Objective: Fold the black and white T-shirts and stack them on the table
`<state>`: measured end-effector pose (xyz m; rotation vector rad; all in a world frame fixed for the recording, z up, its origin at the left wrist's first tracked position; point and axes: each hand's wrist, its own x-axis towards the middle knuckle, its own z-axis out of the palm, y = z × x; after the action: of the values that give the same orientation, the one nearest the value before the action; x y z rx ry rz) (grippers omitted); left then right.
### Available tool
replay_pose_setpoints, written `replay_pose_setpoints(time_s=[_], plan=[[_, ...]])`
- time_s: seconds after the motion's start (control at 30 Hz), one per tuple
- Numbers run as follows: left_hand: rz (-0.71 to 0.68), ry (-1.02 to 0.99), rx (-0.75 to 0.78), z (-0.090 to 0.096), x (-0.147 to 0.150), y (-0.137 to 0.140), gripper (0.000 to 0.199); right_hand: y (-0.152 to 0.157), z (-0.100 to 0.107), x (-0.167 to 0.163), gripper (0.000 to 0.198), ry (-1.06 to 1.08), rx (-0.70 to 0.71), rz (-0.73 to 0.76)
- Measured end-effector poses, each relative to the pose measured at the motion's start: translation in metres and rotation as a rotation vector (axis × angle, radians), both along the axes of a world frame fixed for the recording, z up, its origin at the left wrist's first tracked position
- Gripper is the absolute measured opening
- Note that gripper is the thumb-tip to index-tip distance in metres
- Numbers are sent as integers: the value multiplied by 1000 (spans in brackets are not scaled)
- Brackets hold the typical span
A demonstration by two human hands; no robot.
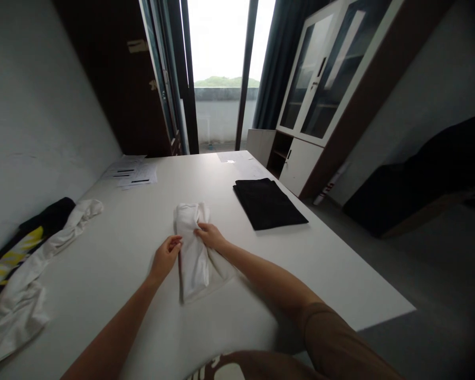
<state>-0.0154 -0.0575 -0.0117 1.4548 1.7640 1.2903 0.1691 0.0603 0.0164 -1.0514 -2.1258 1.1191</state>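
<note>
A white cloth (193,258), partly folded into a long strip, lies on the white table (320,264) in front of me. A looser layer of it spreads to the right at the near end. My right hand (210,235) reaches across its upper right part, fingers closed on a fold. At the left edge, my left hand (167,257) has its fingers curled together, thumb and fingertips pinching the cloth's border. Whether the cloth is a garment I cannot tell.
A folded black cloth (269,203) lies to the right. Rumpled white fabric (27,301) and a black-and-yellow garment (18,245) lie along the left. Papers (132,173) rest at the far left; a clear sheet (241,163) lies at the far edge. Cabinets (301,163) stand beyond.
</note>
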Motion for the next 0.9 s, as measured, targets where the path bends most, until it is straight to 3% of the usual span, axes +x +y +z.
replay_pose_setpoints(time_s=[0.17, 0.3, 0.47, 0.6, 0.73, 0.9], plan=[[-34, 140, -13, 6, 8, -4, 32, 27, 37, 43, 29, 279, -115, 30], [-50, 220, -12, 9, 10, -5, 31, 71, 74, 105, 34, 320, -100, -92], [-61, 267, -31, 7, 9, -4, 31, 143, 116, 189, 34, 164, 105, -258], [-61, 277, -30, 4, 9, -3, 31, 192, 142, 233, 34, -79, 201, -310], [-64, 296, -46, 3, 8, -3, 32, 224, 140, 249, 35, -184, 64, -346], [-72, 296, -57, 3, 8, -3, 31, 232, 101, 253, 27, -357, -73, -407]])
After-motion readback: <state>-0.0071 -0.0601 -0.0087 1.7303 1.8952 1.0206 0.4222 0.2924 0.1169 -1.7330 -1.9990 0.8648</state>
